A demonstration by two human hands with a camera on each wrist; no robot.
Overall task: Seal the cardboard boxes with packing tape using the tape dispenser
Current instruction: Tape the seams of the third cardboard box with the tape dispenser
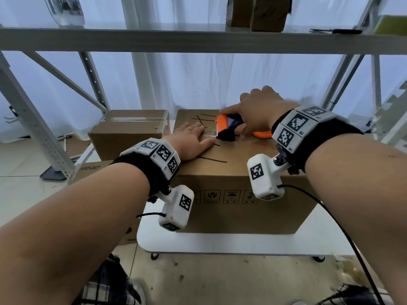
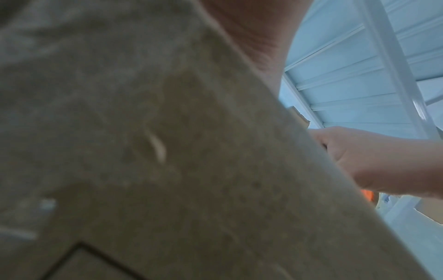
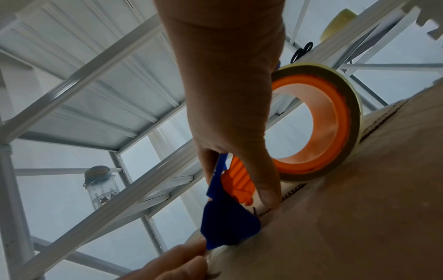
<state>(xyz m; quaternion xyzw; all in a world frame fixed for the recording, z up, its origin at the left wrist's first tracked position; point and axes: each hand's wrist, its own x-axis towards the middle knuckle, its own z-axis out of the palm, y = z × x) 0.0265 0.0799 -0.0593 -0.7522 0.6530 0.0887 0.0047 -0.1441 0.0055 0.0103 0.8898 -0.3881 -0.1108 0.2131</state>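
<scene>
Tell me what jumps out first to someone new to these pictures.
The orange and blue tape dispenser on top of the big cardboard box, gripped by the right hand. Just left of it, the left hand lies flat on the box top, fingertips at the dispenser's blade.

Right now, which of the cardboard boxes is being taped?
The front box, with black pen lines on top. Left hand lies flat on it; right hand holds the tape dispenser there.

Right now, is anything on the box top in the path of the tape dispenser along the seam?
Yes. The left hand lies flat on the cardboard box, fingertips right at the cutter end of the tape dispenser, which the right hand grips. Toward the roll end, nothing visible blocks the seam.
</scene>
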